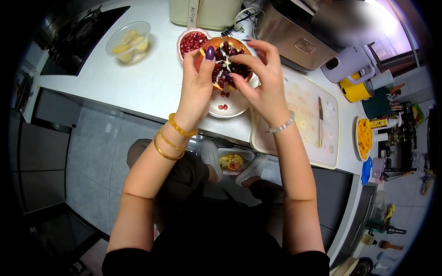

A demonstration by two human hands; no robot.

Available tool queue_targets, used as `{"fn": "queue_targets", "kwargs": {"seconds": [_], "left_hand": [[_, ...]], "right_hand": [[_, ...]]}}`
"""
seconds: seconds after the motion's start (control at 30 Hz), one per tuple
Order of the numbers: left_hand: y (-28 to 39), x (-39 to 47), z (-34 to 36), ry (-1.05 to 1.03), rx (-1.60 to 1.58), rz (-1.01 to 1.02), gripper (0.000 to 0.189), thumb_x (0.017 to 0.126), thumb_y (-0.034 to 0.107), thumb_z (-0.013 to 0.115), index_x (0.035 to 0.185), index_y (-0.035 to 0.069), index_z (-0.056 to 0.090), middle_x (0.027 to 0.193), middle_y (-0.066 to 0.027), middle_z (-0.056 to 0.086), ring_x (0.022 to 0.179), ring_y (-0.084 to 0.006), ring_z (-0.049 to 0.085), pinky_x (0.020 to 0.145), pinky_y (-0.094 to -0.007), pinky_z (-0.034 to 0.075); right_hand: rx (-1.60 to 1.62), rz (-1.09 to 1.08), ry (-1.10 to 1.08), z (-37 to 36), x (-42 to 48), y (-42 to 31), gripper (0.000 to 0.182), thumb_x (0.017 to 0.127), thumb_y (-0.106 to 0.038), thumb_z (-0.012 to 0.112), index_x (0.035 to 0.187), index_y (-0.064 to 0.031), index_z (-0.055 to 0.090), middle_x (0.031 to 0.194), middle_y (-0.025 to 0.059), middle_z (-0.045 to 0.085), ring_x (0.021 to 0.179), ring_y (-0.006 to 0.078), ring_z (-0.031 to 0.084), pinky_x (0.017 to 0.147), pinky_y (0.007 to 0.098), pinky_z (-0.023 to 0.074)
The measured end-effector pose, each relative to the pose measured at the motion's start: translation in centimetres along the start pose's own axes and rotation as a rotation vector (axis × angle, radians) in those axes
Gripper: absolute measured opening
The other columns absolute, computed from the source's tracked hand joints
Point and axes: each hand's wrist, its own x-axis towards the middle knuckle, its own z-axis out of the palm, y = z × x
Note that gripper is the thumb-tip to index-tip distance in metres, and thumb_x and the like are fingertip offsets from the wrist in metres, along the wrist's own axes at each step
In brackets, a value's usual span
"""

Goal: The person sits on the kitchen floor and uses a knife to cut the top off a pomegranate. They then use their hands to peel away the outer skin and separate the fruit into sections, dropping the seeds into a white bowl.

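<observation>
An opened pomegranate [226, 62] with dark red arils and white membrane faces up in my left hand [199, 74], whose thumb presses on its rim. My right hand [261, 69] reaches over the cut face from the other side, thumb and index finger at the arils; whether an aril is pinched between them I cannot tell. Below the fruit is a white bowl [228, 107] with a few loose arils [223, 107] in it. Partly behind the fruit, a pink-rimmed dish [179, 45] is heaped with picked pomegranate arils [193, 42].
To the right a knife [320, 122] lies on a pale cutting board [297, 138]. A clear plastic tub [128, 43] with yellow fruit pieces stands left. An air fryer [207, 12] and a steel appliance [293, 32] line the back. Between my feet sits a bin [247, 155] with peelings.
</observation>
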Motion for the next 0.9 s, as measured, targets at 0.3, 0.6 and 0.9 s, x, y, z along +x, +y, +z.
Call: {"fn": "queue_targets", "kwargs": {"seconds": [0.3, 0.6, 0.9], "left_hand": [[-0.6, 0.1, 1.0, -0.008, 0.202, 0.059, 0.049, 0.096, 0.032, 0.057, 0.128, -0.001, 0.039, 0.120, -0.0134, 0.055, 0.105, -0.0155, 0.057, 0.090, -0.0282, 0.048], [0.4, 0.0, 0.5, -0.053, 0.062, -0.062, 0.046, 0.097, 0.034, 0.055, 0.127, 0.000, 0.044, 0.119, -0.0098, 0.057, 0.105, -0.0141, 0.057, 0.090, -0.0287, 0.048], [0.9, 0.1, 0.6, -0.076, 0.041, -0.032, 0.044, 0.099, 0.034, 0.050, 0.126, -0.001, 0.047, 0.118, -0.0095, 0.058, 0.107, -0.0153, 0.057, 0.094, -0.0303, 0.046]], "right_hand": [[0.644, 0.466, 0.195, 3.1, 0.5, 1.0, 0.048, 0.084, -0.024, 0.072, 0.119, 0.0018, 0.052, 0.106, 0.0124, 0.063, 0.097, 0.0166, 0.061, 0.085, 0.0288, 0.0490], [0.812, 0.567, 0.177, 3.6, 0.7, 2.0, 0.038, 0.085, -0.021, 0.073, 0.109, 0.0045, 0.060, 0.098, 0.0087, 0.068, 0.087, 0.0119, 0.064, 0.077, 0.0247, 0.0518], [1.001, 0.673, 0.215, 3.3, 1.4, 1.1, 0.030, 0.086, -0.019, 0.071, 0.105, 0.0039, 0.064, 0.093, 0.0037, 0.067, 0.080, 0.0069, 0.060, 0.071, 0.0210, 0.0490]]}}
